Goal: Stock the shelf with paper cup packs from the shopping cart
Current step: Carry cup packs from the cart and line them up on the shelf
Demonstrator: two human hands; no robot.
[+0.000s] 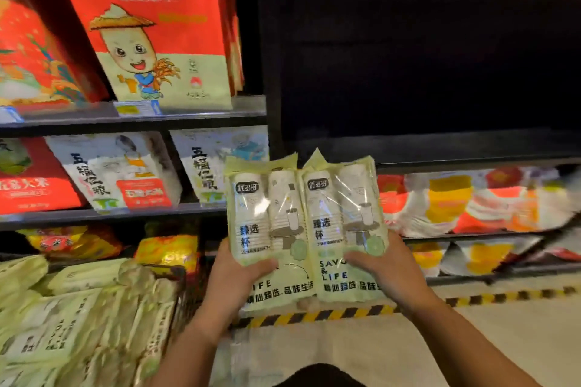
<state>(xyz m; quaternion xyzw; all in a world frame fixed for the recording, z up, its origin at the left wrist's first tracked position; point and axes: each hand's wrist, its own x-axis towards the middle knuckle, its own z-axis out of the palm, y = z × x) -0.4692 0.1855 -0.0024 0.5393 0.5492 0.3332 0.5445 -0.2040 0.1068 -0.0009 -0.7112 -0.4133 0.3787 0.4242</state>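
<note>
Head view: the left hand (239, 273) grips the lower part of the left pack (267, 220), thumb curled over its front. The right hand (386, 270) grasps the right pack (342, 217) the same way. Both packs stand upright, side by side and touching, in front of the dark shelf (440, 148), near its left end. At near left, the cart (179, 292) holds a heap of more packs (78, 308).

On the upper shelf (201, 119) stood red rice boxes (147, 9), on the lower shelf (141, 214) white rice boxes (119, 173), while paper cup packs (78, 308) lay in the shopping cart (184, 291).
</note>
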